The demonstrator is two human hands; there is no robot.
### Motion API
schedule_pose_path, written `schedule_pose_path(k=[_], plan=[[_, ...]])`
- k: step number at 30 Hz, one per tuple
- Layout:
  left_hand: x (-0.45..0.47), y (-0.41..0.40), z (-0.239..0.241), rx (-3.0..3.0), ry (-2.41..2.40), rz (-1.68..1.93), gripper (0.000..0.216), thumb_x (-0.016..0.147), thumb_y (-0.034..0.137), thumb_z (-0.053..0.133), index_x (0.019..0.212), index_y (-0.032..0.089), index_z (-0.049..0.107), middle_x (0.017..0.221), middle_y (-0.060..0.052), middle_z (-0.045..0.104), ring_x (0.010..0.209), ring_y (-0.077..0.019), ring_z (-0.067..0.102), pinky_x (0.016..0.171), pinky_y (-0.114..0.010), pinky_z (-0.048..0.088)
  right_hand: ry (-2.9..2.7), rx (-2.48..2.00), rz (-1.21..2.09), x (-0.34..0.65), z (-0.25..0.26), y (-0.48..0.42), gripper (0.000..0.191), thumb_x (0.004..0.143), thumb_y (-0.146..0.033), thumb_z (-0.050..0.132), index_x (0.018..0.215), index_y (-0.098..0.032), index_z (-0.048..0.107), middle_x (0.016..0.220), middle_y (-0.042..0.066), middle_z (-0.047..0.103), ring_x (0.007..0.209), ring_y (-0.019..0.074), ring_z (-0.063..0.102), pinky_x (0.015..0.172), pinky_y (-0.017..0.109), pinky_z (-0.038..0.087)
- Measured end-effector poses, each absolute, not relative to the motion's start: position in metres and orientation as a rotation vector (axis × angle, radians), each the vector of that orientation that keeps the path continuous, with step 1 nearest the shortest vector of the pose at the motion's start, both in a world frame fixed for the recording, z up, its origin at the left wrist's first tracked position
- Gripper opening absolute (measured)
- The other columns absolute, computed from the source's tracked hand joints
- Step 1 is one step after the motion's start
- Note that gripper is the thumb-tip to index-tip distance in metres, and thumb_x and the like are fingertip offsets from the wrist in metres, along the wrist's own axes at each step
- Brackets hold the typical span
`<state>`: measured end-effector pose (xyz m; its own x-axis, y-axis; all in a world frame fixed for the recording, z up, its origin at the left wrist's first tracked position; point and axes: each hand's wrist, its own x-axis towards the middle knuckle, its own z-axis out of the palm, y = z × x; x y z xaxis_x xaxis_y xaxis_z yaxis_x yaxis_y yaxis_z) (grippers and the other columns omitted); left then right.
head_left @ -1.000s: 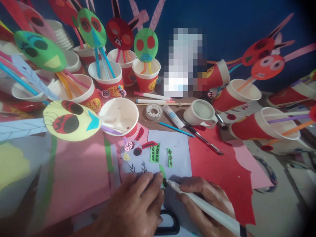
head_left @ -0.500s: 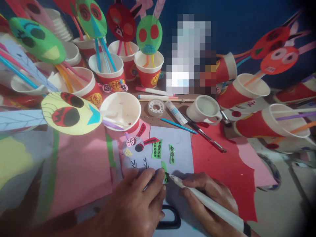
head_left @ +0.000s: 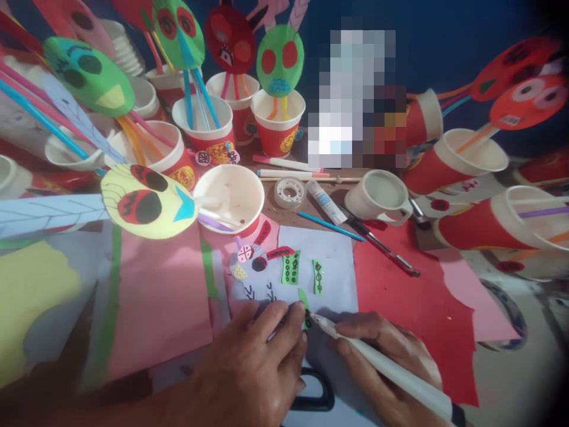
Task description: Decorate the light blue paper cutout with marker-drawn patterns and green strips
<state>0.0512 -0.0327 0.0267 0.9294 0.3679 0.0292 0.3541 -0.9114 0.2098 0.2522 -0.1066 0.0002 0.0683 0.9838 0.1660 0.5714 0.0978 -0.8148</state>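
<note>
My left hand (head_left: pixel 262 350) lies palm down with its fingers laid over the blue-grey paper (head_left: pixel 331 249). Its fingertips press on a small green paper strip (head_left: pixel 303 295), partly covered, with black marks on its showing end. Between the fingers of my right hand (head_left: pixel 391 350) is a white marker (head_left: pixel 395 365), its tip close beside that strip. A black loop handle (head_left: pixel 328 391), perhaps of scissors, shows under my left hand. Just beyond lie two green strips, the wider one (head_left: pixel 291 268) and the narrower one (head_left: pixel 317 276), both with drawn black rings.
A paper cup (head_left: pixel 229 196) stands ahead, with a yellow paper face (head_left: pixel 144 204) beside it. A tape roll (head_left: pixel 290 193), a glue stick (head_left: pixel 326 201), a blue straw (head_left: pixel 329 225), a pen (head_left: pixel 386 249) and a mug (head_left: pixel 377 193) lie beyond the paper. Red paper (head_left: pixel 404 290) spreads rightward.
The whole view has shifted, so everything sits farther right. The marker tip stays beside the green strip, where the black marks look darker. My left hand keeps its place on the strip.
</note>
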Motion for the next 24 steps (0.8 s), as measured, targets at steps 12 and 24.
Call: schedule_pose_path(k=[12,24], plan=[[0.051,-0.034,0.025,2.846,0.598,0.108,0.029,0.094,0.037,0.052,0.115,0.021,0.064,0.131,-0.002,0.058,0.113,-0.022,0.049,0.09,-0.037,0.036,-1.574,-1.628,0.46,0.256,0.003,-0.113,0.017,0.089,-0.022,0.055,0.104,-0.025,0.061,0.079,0.001,0.075,0.065,0.0151,0.071,0.056,0.02,0.057],[0.048,-0.036,0.012,2.89,0.606,0.297,0.024,0.089,0.038,0.059,0.107,0.023,0.067,0.125,-0.002,0.063,0.113,-0.0213,0.048,0.089,-0.037,0.034,-1.698,-1.607,0.437,0.26,0.002,-0.115,0.044,0.097,-0.051,0.031,0.117,-0.025,0.061,0.081,0.003,0.069,0.073,0.0162,0.068,0.067,0.027,0.058]])
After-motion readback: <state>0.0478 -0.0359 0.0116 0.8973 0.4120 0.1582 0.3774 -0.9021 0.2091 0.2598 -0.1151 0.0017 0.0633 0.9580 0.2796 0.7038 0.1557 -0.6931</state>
